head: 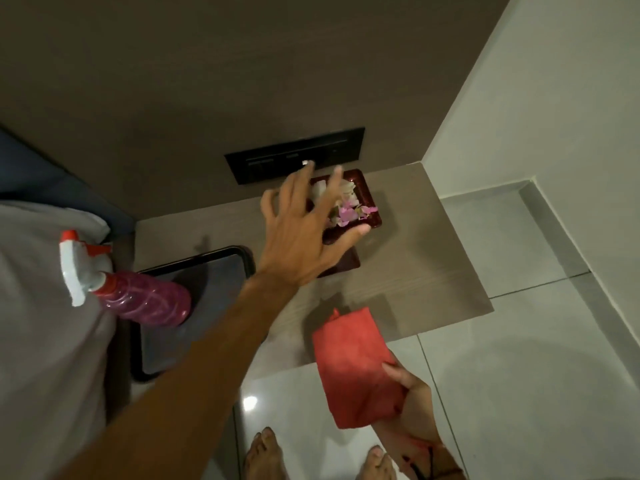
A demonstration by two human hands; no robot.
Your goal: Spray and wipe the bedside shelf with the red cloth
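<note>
The beige bedside shelf (408,271) juts from a brown wall panel. My left hand (304,233) hovers with fingers spread over a dark red dish (367,199) holding pink and white petals at the back of the shelf; contact with the dish is unclear. My right hand (412,393) grips the folded red cloth (356,368) near the shelf's front edge. A pink spray bottle (145,299) with a white and red trigger lies on its side, resting on the bed edge and a black tray (194,299).
A black switch panel (294,154) sits on the wall just behind the dish. A grey bed cover (41,306) fills the left. Glossy white floor tiles (519,375) lie to the right, and my bare feet (266,455) stand below the shelf.
</note>
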